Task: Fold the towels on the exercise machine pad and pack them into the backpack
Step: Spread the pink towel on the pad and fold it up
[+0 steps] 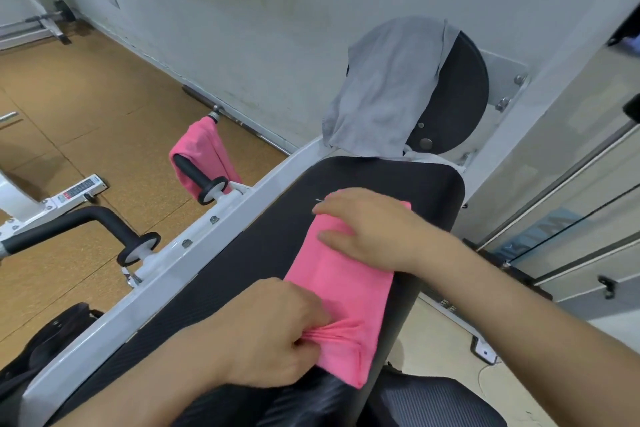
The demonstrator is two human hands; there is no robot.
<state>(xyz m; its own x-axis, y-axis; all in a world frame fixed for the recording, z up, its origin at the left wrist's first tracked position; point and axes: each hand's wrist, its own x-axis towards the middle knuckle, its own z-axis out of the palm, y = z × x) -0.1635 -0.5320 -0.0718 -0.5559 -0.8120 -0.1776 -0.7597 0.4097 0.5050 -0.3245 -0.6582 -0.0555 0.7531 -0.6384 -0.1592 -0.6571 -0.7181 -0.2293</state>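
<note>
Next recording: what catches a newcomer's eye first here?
The bright pink towel, folded into a strip on the black pad, stands out first; the left hand pinches its near end while the right hand presses flat on its far part. Behind, a grey towel drapes over the round headrest pad, and a second pink towel hangs on a handle at left.

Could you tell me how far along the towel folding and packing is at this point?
Done: the pink towel on the pad is already a narrow strip. In hand: the left hand pinches its near end, the right hand presses it flat. Left: the grey towel, a second pink towel, and packing the backpack.
</note>
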